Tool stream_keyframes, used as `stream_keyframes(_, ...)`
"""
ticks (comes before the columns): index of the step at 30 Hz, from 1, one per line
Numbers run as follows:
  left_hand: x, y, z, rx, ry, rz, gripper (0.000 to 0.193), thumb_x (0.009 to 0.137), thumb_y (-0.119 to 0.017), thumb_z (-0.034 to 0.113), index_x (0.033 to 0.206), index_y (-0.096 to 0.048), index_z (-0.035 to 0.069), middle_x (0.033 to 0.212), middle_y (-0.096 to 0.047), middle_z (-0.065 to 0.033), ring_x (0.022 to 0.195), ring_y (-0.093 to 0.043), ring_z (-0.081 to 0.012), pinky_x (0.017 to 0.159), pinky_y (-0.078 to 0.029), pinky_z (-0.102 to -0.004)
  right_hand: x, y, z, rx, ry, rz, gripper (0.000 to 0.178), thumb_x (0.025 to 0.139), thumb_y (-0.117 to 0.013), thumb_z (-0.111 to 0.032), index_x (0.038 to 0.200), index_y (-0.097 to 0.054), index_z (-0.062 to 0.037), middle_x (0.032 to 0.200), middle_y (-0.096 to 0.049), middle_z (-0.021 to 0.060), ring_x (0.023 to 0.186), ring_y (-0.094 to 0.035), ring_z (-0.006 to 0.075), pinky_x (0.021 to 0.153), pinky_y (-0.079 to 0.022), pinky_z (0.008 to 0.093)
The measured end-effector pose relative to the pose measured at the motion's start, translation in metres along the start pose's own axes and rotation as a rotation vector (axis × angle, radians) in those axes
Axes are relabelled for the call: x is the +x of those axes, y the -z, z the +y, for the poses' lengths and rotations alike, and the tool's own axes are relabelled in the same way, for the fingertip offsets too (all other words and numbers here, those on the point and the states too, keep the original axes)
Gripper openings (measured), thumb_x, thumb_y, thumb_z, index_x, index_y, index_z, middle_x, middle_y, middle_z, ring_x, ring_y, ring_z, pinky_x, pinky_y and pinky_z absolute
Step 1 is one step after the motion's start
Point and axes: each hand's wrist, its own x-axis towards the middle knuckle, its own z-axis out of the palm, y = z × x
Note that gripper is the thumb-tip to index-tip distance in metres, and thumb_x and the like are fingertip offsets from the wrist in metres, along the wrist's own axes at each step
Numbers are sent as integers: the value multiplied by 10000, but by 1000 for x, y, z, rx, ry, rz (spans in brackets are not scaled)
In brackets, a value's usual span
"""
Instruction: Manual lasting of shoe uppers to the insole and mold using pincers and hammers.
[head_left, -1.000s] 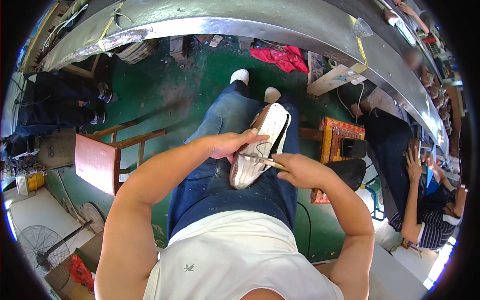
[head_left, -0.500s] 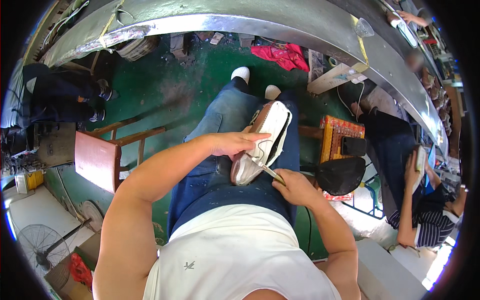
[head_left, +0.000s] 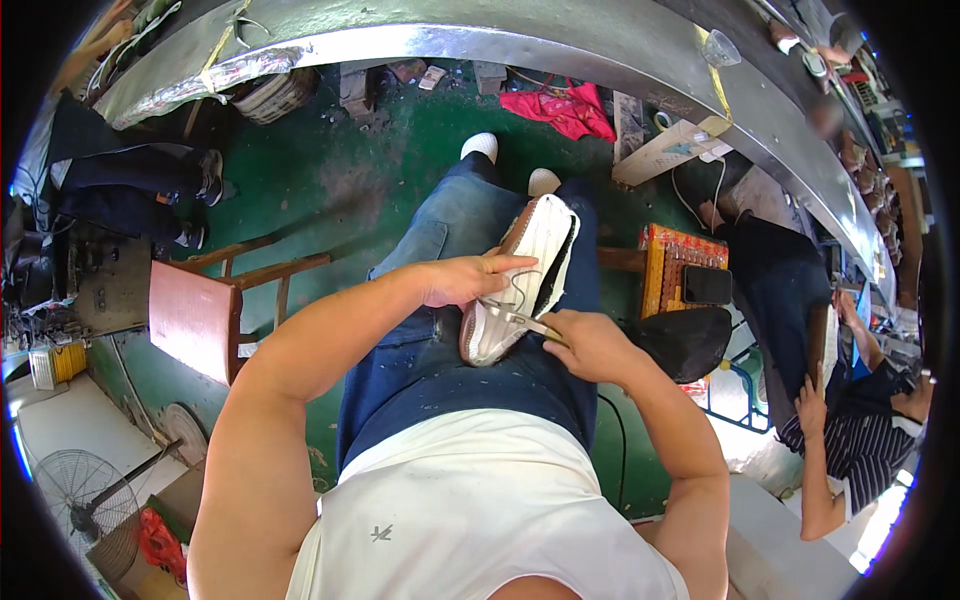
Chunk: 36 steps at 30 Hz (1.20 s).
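The person sits with knees forward over a green floor [head_left: 360, 190], and the open room lies mostly ahead and to the left, between the lap and the long curved metal counter [head_left: 520, 40] that arcs across the top. A small wooden stool [head_left: 200, 315] stands on the left, well apart from the lap; on the right a red-and-orange crate [head_left: 672, 262] and a dark round seat [head_left: 690, 340] crowd close to the right forearm, with another person in a striped top [head_left: 860, 450] beyond. The shoe [head_left: 520, 280] lies across the lap on the jeans, sole side up: a white ribbed sole with a brown edge along its far side, toe pointing away from the body. The left hand [head_left: 462, 280] rests on the shoe's left flank, fingers [head_left: 510, 264] stretched flat across the sole, pressing it down rather than curling round it. The right hand [head_left: 590, 345] sits just beside the heel end, its fingers closed narrowly on a thin metal tool [head_left: 520, 317] whose tip lies against the sole near the left hand's fingertips.
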Motion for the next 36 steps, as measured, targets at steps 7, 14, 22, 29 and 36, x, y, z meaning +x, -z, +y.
stream_keyframes(7, 3, 1, -10, 70, -64, 26, 522, 1090, -394, 132, 1588, -365, 288, 1646, -134, -84, 1438, -362, -277, 1063, -479, -395, -11, -29, -2, 105, 68, 208, 250, 933, -655, -181, 1131, -596, -41, 937, -651, 175, 833, -660, 401, 713, -524, 487)
stream_keyframes(14, 14, -18, -8, 608, -137, 113, 701, 1058, -470, 176, 1647, -100, 264, 1674, -1, -244, 1562, -82, -359, 1253, -152, -402, -34, -21, 9, 456, -192, -93, 234, 937, -641, -143, 1137, -599, -28, 957, -646, 208, 855, -652, 426, 769, -522, 502)
stream_keyframes(22, 4, -26, -15, -288, -58, 147, 945, 1019, -596, 206, 1637, 117, 241, 1641, -253, -69, 1470, -300, -199, 1166, -305, -365, -41, -28, -7, 28, -75, 210, 289, 874, -637, -83, 1135, -600, 34, 1002, -647, 194, 943, -659, 361, 795, -542, 423)
stream_keyframes(29, 8, -16, -24, -429, 38, 92, 910, 1010, -590, 165, 1642, 49, 313, 1606, -324, -27, 1416, -390, -194, 1104, -404, -423, -8, 22, -4, -296, 16, 53, 249, 847, -661, -130, 1045, -629, 17, 948, -659, 176, 949, -670, 325, 720, -550, 431)
stream_keyframes(36, 11, -7, -30, -480, 19, 53, 907, 1025, -593, 186, 1633, 65, 330, 1588, -341, -41, 1376, -437, -221, 1059, -443, -479, 7, 5, 24, 126, 130, -4, 202, 873, -658, -124, 1033, -641, -2, 927, -675, 189, 909, -657, 403, 769, -539, 484)
